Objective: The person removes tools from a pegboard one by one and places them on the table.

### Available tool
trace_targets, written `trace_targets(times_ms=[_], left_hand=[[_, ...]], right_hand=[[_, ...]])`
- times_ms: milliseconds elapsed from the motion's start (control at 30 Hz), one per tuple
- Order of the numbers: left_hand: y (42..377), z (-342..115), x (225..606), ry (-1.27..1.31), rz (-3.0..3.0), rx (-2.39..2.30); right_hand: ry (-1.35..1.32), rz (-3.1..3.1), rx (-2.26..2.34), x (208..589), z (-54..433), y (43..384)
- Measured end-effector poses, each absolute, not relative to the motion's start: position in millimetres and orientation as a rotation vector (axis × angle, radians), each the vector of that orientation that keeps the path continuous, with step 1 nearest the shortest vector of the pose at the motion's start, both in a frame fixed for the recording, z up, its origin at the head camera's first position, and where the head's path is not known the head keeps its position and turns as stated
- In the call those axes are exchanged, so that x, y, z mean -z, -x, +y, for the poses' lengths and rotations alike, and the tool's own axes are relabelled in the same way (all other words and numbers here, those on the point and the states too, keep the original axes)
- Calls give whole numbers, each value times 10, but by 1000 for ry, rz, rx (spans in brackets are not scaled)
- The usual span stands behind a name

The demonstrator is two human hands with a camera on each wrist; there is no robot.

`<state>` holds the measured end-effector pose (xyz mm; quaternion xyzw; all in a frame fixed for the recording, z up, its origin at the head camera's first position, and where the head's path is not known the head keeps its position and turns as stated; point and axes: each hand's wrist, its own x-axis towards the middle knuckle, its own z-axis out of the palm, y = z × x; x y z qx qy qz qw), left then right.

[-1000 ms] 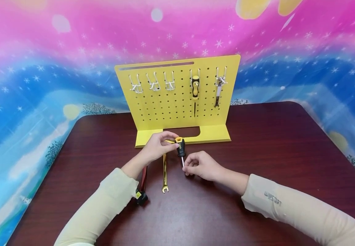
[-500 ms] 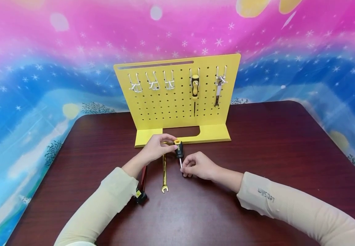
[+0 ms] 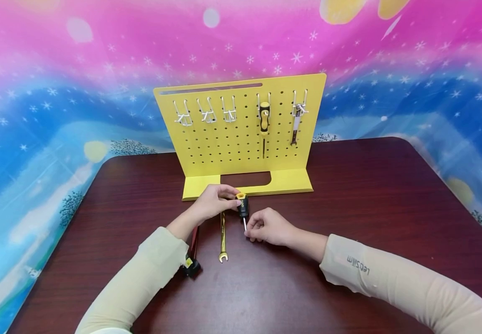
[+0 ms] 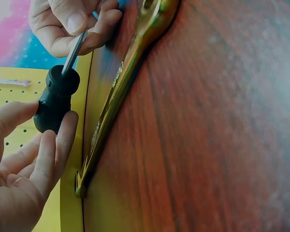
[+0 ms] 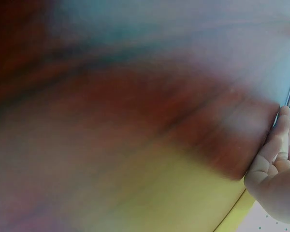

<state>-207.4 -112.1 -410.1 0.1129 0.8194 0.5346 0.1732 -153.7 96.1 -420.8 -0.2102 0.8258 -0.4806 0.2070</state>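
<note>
A short screwdriver (image 3: 243, 207) with a black and yellow handle is held between both hands, above the table in front of the pegboard. My left hand (image 3: 213, 202) grips its handle between thumb and fingers; the left wrist view shows the handle (image 4: 58, 96) in that grasp. My right hand (image 3: 271, 227) pinches the tip end of the metal shaft (image 4: 73, 54). Beneath the left hand lies a gold wrench (image 3: 223, 236) on the table, its open end toward me. In the right wrist view only part of the right hand (image 5: 278, 169) shows, at the right edge.
A yellow pegboard (image 3: 232, 144) stands behind the hands with several white hooks. On it hang a longer screwdriver (image 3: 264, 118) and a small wrench (image 3: 296, 125). A red-and-black tool (image 3: 192, 264) lies near the left sleeve, partly covered. The dark wooden table (image 3: 374, 185) extends around.
Both hands have shifted slightly down and toward me with the screwdriver between them, the right hand also a little left. Their hold on it looks the same.
</note>
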Motion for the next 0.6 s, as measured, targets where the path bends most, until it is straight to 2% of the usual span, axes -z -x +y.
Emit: trace_targets(times_ms=[600], left_hand=[[2099,-1110,4131,-290,2294,-1474]], right_hand=[[594,2329,1270,4150,963,1527]])
